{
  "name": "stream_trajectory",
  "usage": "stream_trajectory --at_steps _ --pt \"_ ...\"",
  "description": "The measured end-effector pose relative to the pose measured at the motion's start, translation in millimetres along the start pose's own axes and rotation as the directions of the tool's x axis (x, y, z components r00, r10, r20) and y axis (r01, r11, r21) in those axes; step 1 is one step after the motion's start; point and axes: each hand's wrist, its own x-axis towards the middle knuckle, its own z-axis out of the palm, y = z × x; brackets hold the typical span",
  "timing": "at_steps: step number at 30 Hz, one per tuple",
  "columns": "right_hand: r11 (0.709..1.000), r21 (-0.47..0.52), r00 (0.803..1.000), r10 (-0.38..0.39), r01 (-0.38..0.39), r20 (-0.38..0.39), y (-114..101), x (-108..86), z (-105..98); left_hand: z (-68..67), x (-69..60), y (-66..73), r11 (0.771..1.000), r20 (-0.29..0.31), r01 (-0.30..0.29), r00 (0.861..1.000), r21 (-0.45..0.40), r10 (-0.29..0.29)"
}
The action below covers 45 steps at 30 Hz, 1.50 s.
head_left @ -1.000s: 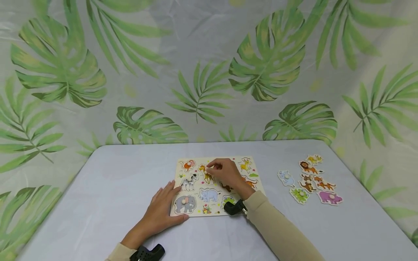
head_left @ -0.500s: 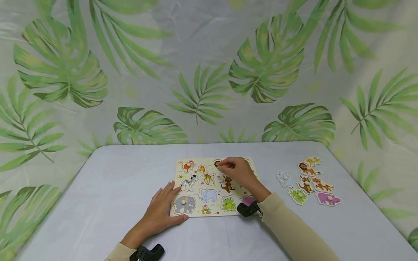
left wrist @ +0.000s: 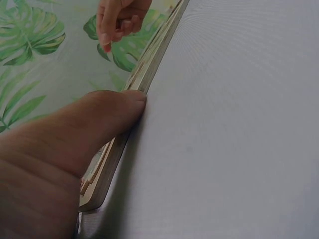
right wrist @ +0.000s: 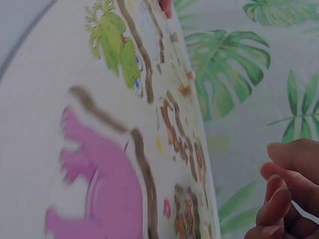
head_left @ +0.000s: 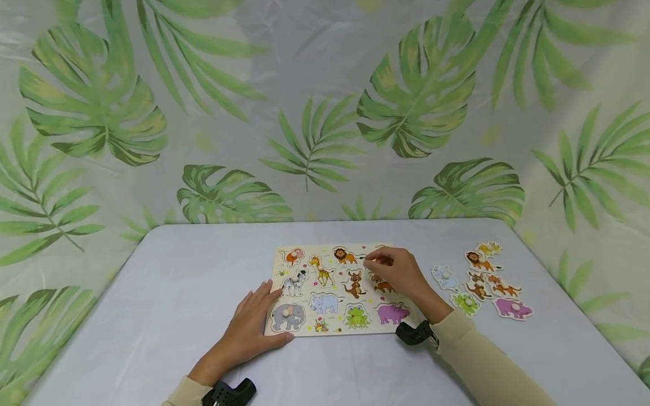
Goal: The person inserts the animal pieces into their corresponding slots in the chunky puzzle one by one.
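Note:
A pale wooden animal puzzle board [head_left: 335, 331] lies on the table, with pictures of a lion [head_left: 345, 256], a giraffe [head_left: 322, 271], a zebra [head_left: 293, 283] and several other animals. Knobs show on the elephant [head_left: 288, 318] and the monkey [head_left: 292, 256]. My left hand [head_left: 250, 321] rests at the board's near-left corner, fingers along its left side; in the left wrist view the thumb [left wrist: 107, 112] touches the front edge. Above the board's right part hovers my right hand [head_left: 401, 273], fingers loosely curled and holding nothing, partly hiding the tiger and the upper-right picture.
Right of the board lie loose knobbed pieces: a purple hippo [head_left: 513, 308], a green frog [head_left: 465, 304], a lion piece [head_left: 481, 261], a blue-grey rhino [head_left: 444, 277] and several others. Behind the white table [head_left: 193, 270] hangs a leaf-patterned cloth [head_left: 325, 113].
My right hand has moved rightward from the giraffe, past the lion, to the board's right part, uncovering the giraffe, lion, kangaroo and hippo pictures. My left hand has stayed in place.

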Motion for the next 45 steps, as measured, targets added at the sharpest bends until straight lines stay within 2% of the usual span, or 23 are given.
stream_trajectory --at_steps 4,10,26,45 --pt "1.0 -0.022 1.0 0.018 -0.018 -0.006 6.5 -6.8 -11.3 -0.7 0.0 0.5 1.0 -0.002 -0.001 1.0 0.002 0.001" --pt "0.997 -0.074 0.998 0.034 -0.038 -0.057 13.9 -14.6 -23.4 -1.6 -0.2 1.6 1.0 0.009 0.01 1.0 0.011 -0.01" --pt "0.984 -0.171 0.991 0.018 -0.041 -0.133 26.5 -30.6 -50.8 -1.9 1.1 2.7 1.0 0.013 0.006 1.0 0.005 -0.006" --pt "0.977 -0.2 0.985 0.039 -0.073 -0.168 49.6 -41.5 -64.1 -1.2 0.6 1.7 1.0 0.026 0.022 0.999 0.013 -0.023"
